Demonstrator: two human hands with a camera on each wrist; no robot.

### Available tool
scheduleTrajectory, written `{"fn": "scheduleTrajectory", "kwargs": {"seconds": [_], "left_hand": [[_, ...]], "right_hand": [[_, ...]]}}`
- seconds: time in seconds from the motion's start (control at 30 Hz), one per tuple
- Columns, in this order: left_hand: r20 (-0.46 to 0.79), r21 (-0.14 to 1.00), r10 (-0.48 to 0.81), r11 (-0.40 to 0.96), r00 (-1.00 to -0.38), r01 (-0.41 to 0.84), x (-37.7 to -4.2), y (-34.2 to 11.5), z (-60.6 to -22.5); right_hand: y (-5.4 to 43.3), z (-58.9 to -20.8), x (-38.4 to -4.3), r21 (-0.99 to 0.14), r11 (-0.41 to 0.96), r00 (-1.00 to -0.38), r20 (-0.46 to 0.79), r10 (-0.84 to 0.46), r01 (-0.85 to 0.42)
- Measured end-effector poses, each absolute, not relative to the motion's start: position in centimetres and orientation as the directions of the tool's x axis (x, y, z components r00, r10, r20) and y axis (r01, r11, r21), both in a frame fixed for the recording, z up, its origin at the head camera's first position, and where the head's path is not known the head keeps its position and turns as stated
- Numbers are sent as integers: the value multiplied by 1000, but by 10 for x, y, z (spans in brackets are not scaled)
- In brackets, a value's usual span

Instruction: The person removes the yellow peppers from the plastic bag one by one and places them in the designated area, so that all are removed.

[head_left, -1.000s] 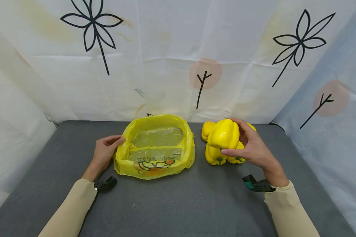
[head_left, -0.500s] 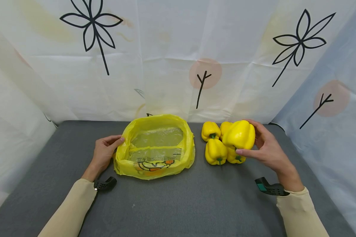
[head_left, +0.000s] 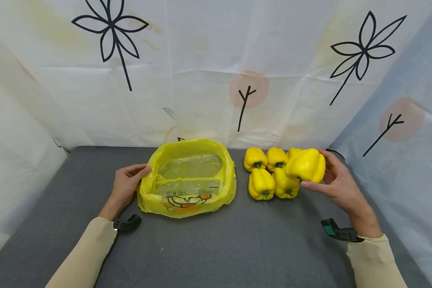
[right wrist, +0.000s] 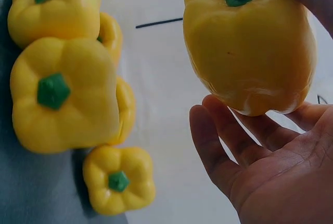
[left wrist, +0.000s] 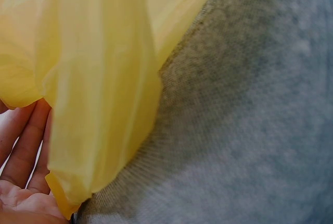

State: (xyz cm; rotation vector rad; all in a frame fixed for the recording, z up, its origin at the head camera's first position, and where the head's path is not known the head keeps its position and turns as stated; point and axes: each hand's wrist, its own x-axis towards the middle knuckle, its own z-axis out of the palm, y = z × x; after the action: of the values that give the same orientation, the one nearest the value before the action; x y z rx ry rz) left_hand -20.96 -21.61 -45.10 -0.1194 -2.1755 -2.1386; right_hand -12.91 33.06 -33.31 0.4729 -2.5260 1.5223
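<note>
In the head view, my left hand [head_left: 125, 185] pinches the left rim of a yellow plastic bag [head_left: 192, 211] that stands with its mouth spread wide. The left wrist view shows the bag's wall [left wrist: 104, 88] hanging in front of my fingers [left wrist: 28, 146]. On the right side, my right hand [head_left: 341, 186] grips a yellow bell pepper [head_left: 307, 165], thumb near its green stem and fingers behind it. The held pepper [right wrist: 250, 47] fills the upper right of the right wrist view. It is raised above the right end of a cluster of other yellow peppers [head_left: 261, 184].
The clustered peppers stand in two rows between the bag and my right hand; one at the back [head_left: 294, 151] is partly covered by the held pepper. Grey cloth [head_left: 201, 252] covers the table. A white printed curtain [head_left: 201, 100] rises behind and along both sides.
My right hand has moved rightward with the held pepper, from over the middle of the cluster to its right end, uncovering peppers behind it. My left hand and the bag stay put.
</note>
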Motion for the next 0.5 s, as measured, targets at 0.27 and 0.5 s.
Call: {"fn": "scheduleTrajectory", "kwargs": {"seconds": [0.27, 0.5], "left_hand": [[113, 993, -12, 16, -993, 113, -209, -216, -451], [128, 992, -2, 17, -992, 128, -209, -216, -451]], "right_hand": [[348, -342, -125, -904, 287, -947, 282, -155, -316], [366, -352, -120, -896, 334, -956, 272, -107, -292]]}}
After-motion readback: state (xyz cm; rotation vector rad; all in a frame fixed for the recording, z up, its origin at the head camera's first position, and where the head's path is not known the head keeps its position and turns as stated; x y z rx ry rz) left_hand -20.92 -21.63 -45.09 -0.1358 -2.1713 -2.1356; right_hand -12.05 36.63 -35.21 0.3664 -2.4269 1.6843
